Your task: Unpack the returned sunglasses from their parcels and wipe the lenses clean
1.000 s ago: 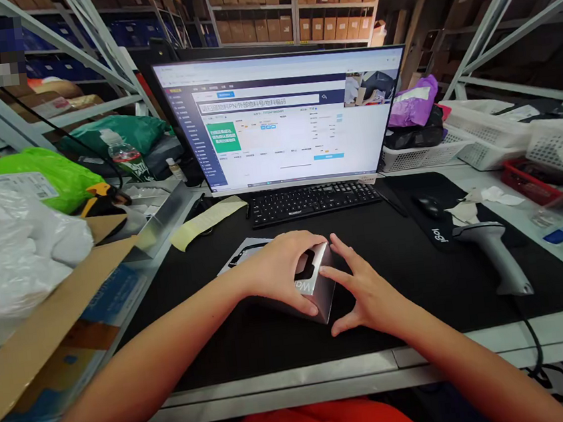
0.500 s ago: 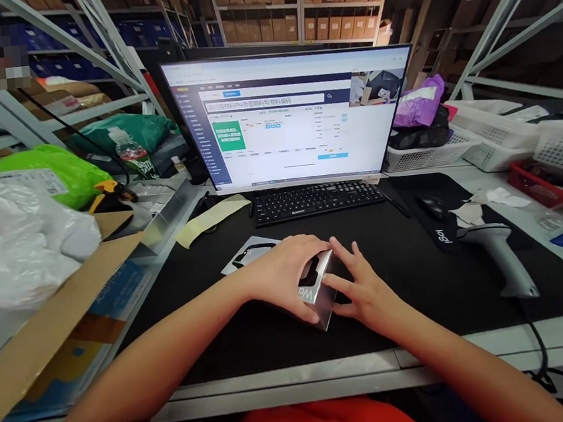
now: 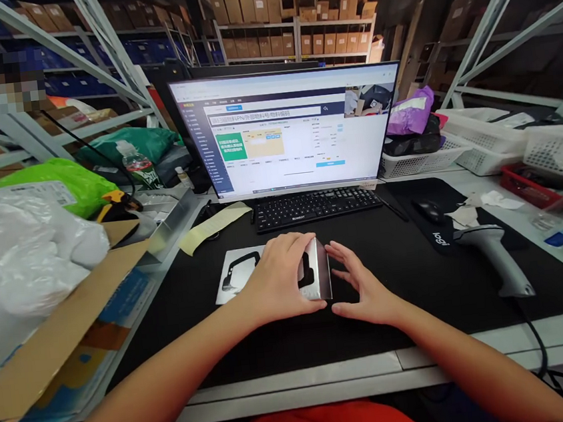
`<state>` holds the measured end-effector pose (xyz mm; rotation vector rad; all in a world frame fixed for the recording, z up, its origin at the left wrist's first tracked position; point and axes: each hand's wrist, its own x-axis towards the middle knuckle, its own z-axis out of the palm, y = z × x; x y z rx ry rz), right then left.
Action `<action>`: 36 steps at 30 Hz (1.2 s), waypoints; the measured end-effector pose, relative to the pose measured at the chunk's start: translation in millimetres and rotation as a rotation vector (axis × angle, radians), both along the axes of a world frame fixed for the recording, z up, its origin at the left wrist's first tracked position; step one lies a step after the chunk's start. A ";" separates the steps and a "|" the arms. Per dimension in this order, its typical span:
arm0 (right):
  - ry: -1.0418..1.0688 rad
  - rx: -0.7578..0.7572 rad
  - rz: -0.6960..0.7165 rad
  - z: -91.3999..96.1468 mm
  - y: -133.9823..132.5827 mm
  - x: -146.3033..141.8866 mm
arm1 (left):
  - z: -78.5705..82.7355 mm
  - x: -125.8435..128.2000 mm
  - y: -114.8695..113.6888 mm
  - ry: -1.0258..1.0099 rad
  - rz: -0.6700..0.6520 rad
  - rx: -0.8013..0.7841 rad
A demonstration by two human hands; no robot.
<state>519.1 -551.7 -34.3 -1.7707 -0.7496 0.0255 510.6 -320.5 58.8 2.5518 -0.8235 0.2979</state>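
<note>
My left hand (image 3: 284, 278) is wrapped over a small white carton (image 3: 322, 268) printed with a black watch, thumb on its near side and fingers on its far side. The hand covers much of its top. Close to the carton's silvery right end is my right hand (image 3: 365, 289), fingers apart and slightly bent; its fingertips are near that end, and any contact is hard to make out. A second white carton (image 3: 240, 274) with a black watch picture lies on the black desk mat (image 3: 285, 345), partly hidden behind my left hand.
A keyboard (image 3: 316, 207) sits below the monitor (image 3: 288, 136). On the right are a mouse (image 3: 428, 210), a barcode scanner (image 3: 498, 259) and white baskets (image 3: 421, 159). A yellow paper slip (image 3: 215, 226) lies left of the keyboard. An opened cardboard box (image 3: 73, 333) stands at the left.
The held carton has turned from a slant to nearly square with the desk. My right fingers have drawn back slightly from its end. More of the second carton shows, and the view has tilted up.
</note>
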 end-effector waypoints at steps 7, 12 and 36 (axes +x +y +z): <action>0.282 0.147 0.048 -22.9 16.2 -5.4 | -63.1 -43.3 -26.9 -0.513 0.096 0.109; -0.089 -0.109 0.021 -9.8 2.5 -6.7 | -34.3 -52.3 -18.5 -0.399 -0.102 0.166; -0.756 -0.508 0.004 10.3 -18.7 -3.4 | 24.2 14.5 -2.6 0.229 -0.274 0.392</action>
